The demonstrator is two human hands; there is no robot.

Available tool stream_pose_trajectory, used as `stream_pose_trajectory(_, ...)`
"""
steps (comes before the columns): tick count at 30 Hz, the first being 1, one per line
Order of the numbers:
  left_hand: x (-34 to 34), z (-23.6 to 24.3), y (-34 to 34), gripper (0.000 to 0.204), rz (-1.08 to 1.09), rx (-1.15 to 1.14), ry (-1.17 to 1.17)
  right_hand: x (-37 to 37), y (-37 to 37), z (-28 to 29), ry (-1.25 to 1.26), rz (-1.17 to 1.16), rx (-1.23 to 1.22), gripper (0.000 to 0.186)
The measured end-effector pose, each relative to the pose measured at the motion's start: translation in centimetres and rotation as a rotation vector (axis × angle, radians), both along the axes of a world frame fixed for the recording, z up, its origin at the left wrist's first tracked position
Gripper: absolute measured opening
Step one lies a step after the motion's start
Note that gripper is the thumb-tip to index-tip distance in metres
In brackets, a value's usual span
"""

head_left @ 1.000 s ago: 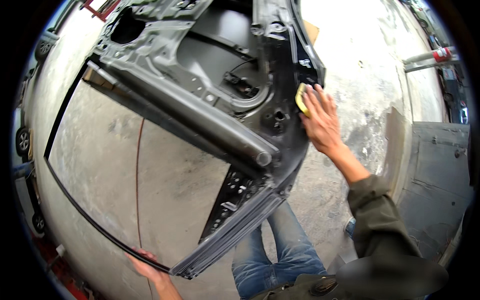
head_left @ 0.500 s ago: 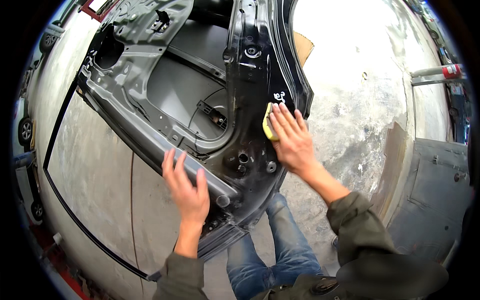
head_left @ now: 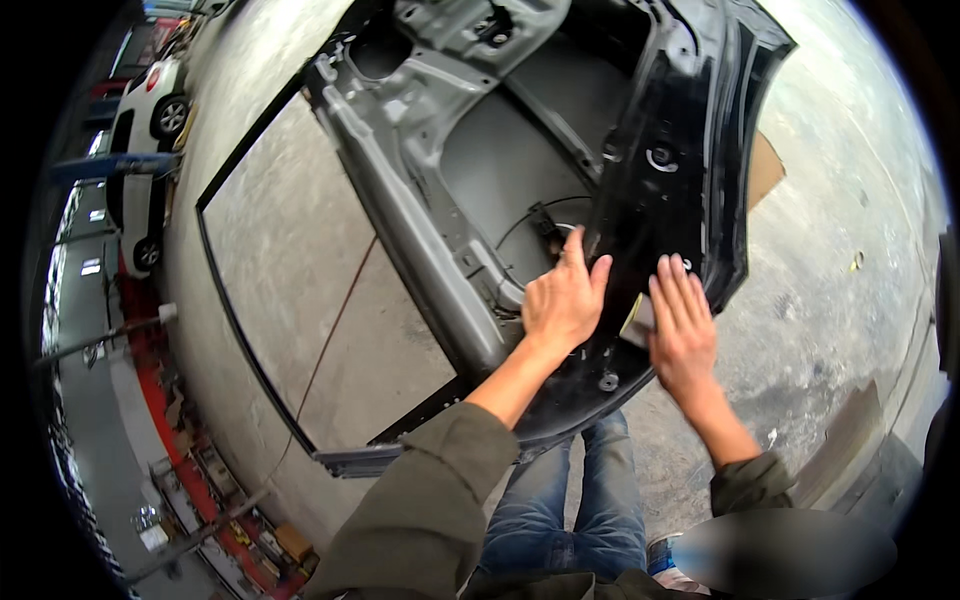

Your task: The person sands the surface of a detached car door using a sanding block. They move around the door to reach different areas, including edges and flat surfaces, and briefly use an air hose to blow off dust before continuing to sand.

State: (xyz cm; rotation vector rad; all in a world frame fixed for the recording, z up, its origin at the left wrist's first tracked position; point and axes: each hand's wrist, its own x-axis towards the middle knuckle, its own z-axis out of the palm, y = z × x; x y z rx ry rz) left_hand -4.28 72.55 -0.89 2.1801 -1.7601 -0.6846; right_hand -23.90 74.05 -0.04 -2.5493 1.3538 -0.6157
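Observation:
A car door [head_left: 470, 310], with grey inner panel, black side section and thin window frame, lies flat before me. My right hand [head_left: 685, 335] presses a yellow-edged pad [head_left: 635, 325] against the black section, its fingers held together over the pad. My left hand [head_left: 560, 300] rests beside the door's inner opening, index finger and thumb apart, the other fingers bent; it holds nothing visible. A black cable fitting [head_left: 542, 222] shows just above it, inside the opening.
My jeans-clad legs [head_left: 525, 505] are below the door. Cardboard [head_left: 768, 175] lies beyond its right edge. Cars [head_left: 150, 125], a blue beam [head_left: 115, 167] and clutter along a red strip [head_left: 200, 470] line the left. A dark cord [head_left: 345, 300] runs across the concrete floor [head_left: 840, 200].
My left hand came up from the window frame onto the door's body and moved rightward. The pad shifted down along the black section. My view has swung, showing more of the workshop's left side.

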Motion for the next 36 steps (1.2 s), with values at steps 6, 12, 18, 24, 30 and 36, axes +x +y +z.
stream_pose_trajectory(6,0.8,0.1,0.8,0.048,0.03,0.084,-0.098,0.7,10.8,4.4,-0.221,0.273,0.468,0.066)
stream_pose_trajectory(12,0.3,-0.2,0.2,0.044,0.001,0.017,-0.079,-3.8,-1.8,7.0,-0.186,-0.066,-0.04,0.062)
stream_pose_trajectory(18,0.7,-0.6,0.1,0.047,-0.004,0.033,-0.077,3.8,6.2,-0.9,-0.005,-0.073,0.189,0.068)
stream_pose_trajectory(24,0.4,-0.5,-0.1,0.046,-0.005,0.028,-0.086,1.1,8.7,-0.9,0.064,0.09,0.189,0.069)
stream_pose_trajectory(30,0.2,-0.3,-0.3,0.047,0.003,-0.001,-0.131,4.7,7.6,-0.3,-0.032,-0.292,0.169,0.065)
stream_pose_trajectory(36,0.3,-0.2,0.1,0.052,0.021,0.034,-0.092,2.0,10.4,-0.3,0.044,-0.119,0.119,0.06)
